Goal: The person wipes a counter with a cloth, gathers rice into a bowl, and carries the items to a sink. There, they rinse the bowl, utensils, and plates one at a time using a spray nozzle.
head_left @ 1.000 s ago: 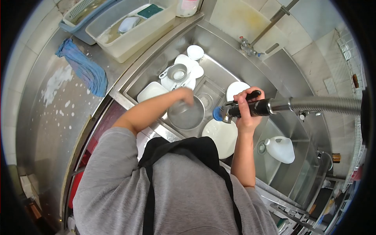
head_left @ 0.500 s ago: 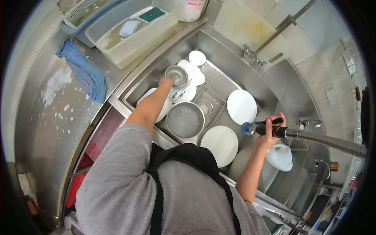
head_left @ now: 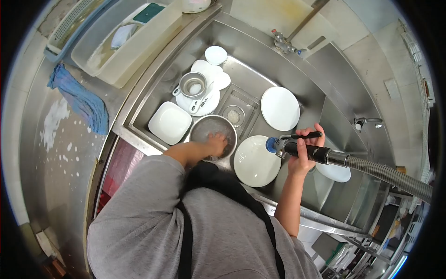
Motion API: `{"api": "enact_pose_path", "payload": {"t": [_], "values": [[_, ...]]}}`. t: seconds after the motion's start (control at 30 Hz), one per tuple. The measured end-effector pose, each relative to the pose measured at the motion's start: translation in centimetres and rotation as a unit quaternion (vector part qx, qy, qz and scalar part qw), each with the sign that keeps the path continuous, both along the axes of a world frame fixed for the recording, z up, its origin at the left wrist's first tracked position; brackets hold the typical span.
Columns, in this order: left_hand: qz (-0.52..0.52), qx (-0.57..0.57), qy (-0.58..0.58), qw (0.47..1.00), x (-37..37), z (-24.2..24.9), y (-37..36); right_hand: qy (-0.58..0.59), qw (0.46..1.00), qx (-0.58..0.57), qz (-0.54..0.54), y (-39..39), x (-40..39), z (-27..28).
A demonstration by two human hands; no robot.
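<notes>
Here, in sink (head_left: 253,86): pot (head_left: 204,123) at near side, near plate (head_left: 257,161) just right, far plate (head_left: 280,109) beyond it. Dish (head_left: 170,122) left of pot. Farther back, small pot (head_left: 186,89) on flat dishes (head_left: 222,80), bowl (head_left: 216,55) behind. Nozzle (head_left: 281,146) over near plate's right side. Out left, on counter (head_left: 55,162): cloth (head_left: 86,102), tub (head_left: 148,53) behind; inside, sponge (head_left: 124,36), pad (head_left: 148,13) beyond.

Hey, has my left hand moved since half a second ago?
Yes. Judged against the drain, your left hand has shifted right and toward you, into the big pot.
</notes>
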State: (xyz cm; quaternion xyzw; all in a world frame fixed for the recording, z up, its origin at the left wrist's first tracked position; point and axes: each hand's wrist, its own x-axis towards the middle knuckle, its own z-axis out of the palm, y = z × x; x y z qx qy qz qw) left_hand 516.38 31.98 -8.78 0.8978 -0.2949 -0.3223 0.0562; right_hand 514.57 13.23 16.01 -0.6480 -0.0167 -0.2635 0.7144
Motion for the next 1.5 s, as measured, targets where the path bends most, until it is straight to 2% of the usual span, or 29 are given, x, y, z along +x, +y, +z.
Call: {"api": "enact_pose_path", "payload": {"t": [0.03, 0.07, 0.13, 0.17, 0.2, 0.27, 0.3, 0.37, 0.4, 0.43, 0.47, 0.57, 0.7, 0.73, 0.8, 0.83, 0.9, 0.93, 1.0, 1.03, 1.1, 1.13, 1.17, 1.23, 1.27, 1.33, 1.4, 1.43, 1.5], "values": [[-0.208, -0.047, 0.005, 0.977, 1.0, 0.0, 2.0, -0.002, 1.000, -0.013, 0.003, 0.0, -0.1, 0.1], [-0.214, -0.044, 0.005, 0.976, 1.6, -0.8, 3.8, -0.005, 1.000, -0.026, 0.005, 0.0, -0.1, 0.1], [-0.304, -0.139, -0.014, 0.942, 2.4, -3.6, 5.9, -0.011, 0.999, -0.035, 0.001, -0.4, 0.0, 0.1], [-0.309, -0.113, -0.100, 0.939, 2.5, -3.0, 6.2, -0.012, 1.000, -0.019, -0.003, -0.4, 0.2, 0.1], [-0.309, -0.113, -0.098, 0.939, 2.7, -2.5, 6.1, -0.012, 1.000, -0.004, -0.005, -0.5, 0.1, 0.0], [-0.303, 0.088, -0.149, 0.937, 3.7, -0.1, 5.5, 0.000, 1.000, -0.029, -0.001, -0.3, 0.0, 0.0], [-0.301, 0.088, -0.152, 0.937, 4.1, 1.0, 5.1, 0.007, 1.000, -0.012, 0.000, -0.2, 0.0, 0.1], [-0.257, 0.202, 0.047, 0.944, 4.9, 2.6, 4.2, 0.012, 1.000, 0.007, 0.009, -0.1, 0.0, 0.3], [-0.255, 0.199, 0.045, 0.945, 5.0, 1.9, 4.3, 0.010, 1.000, 0.004, 0.012, -0.1, -0.2, 0.2], [-0.231, 0.126, 0.086, 0.961, 5.2, 0.5, 4.6, 0.006, 1.000, 0.007, 0.018, -0.2, -0.3, 0.1], [-0.206, 0.053, 0.125, 0.969, 5.5, 0.7, 4.8, 0.001, 1.000, 0.013, 0.025, -0.2, -0.3, 0.1], [-0.214, -0.024, 0.138, 0.967, 5.8, 1.6, 3.6, -0.008, 0.999, 0.008, 0.032, 0.2, -0.1, 0.3], [-0.007, -0.252, 0.033, 0.967, 8.6, 6.2, 5.1, -0.055, 0.996, 0.029, 0.058, 1.5, 0.7, 0.6], [0.112, -0.271, 0.121, 0.948, 9.7, 6.1, 5.5, -0.089, 0.991, 0.054, 0.085, 2.0, 0.9, 0.8], [0.319, -0.368, 0.243, 0.839, 10.5, 7.8, 6.0, -0.119, 0.986, 0.063, 0.098, 3.3, 1.5, 1.9], [0.320, -0.368, 0.240, 0.840, 10.0, 8.1, 6.3, -0.127, 0.985, 0.051, 0.105, 3.8, 1.9, 2.5], [0.418, -0.401, 0.226, 0.783, 8.8, 8.6, 7.0, -0.142, 0.980, 0.070, 0.122, 4.9, 2.7, 3.7], [0.420, -0.401, 0.224, 0.783, 8.3, 8.3, 7.1, -0.148, 0.976, 0.074, 0.139, 5.4, 3.0, 4.2], [0.270, -0.203, 0.270, 0.901, 6.7, 6.4, 7.6, -0.133, 0.972, 0.076, 0.176, 6.4, 3.1, 4.6], [0.275, -0.203, 0.270, 0.900, 6.4, 5.5, 7.3, -0.125, 0.971, 0.079, 0.188, 7.0, 3.1, 4.6], [0.194, -0.045, 0.216, 0.956, 6.6, 3.4, 6.2, -0.104, 0.973, 0.064, 0.196, 8.4, 2.5, 4.2], [0.195, -0.046, 0.214, 0.956, 7.1, 1.1, 6.1, -0.094, 0.974, 0.055, 0.201, 8.8, 2.3, 3.6], [0.110, 0.017, 0.212, 0.971, 8.0, -1.9, 6.0, -0.073, 0.975, 0.062, 0.200, 9.2, 1.8, 3.2], [0.027, 0.077, 0.205, 0.975, 8.7, -6.4, 5.9, -0.045, 0.973, 0.094, 0.204, 9.7, 1.0, 2.5], [0.097, 0.036, 0.312, 0.945, 8.4, -6.7, 6.0, -0.038, 0.970, 0.116, 0.208, 9.7, 0.8, 2.1], [0.164, -0.008, 0.410, 0.897, 8.8, -7.2, 5.6, -0.034, 0.972, 0.103, 0.211, 9.4, 0.5, 1.7], [-0.005, 0.153, 0.306, 0.940, 8.7, -1.0, 4.0, -0.031, 0.978, 0.076, 0.191, 9.0, 0.3, 1.6], [-0.007, 0.151, 0.305, 0.940, 8.1, 1.5, 3.9, -0.033, 0.981, 0.059, 0.181, 8.7, 0.2, 1.5], [0.028, 0.090, 0.135, 0.986, 7.1, 5.8, 4.0, -0.037, 0.982, 0.065, 0.175, 7.9, 0.0, 1.7]]}}
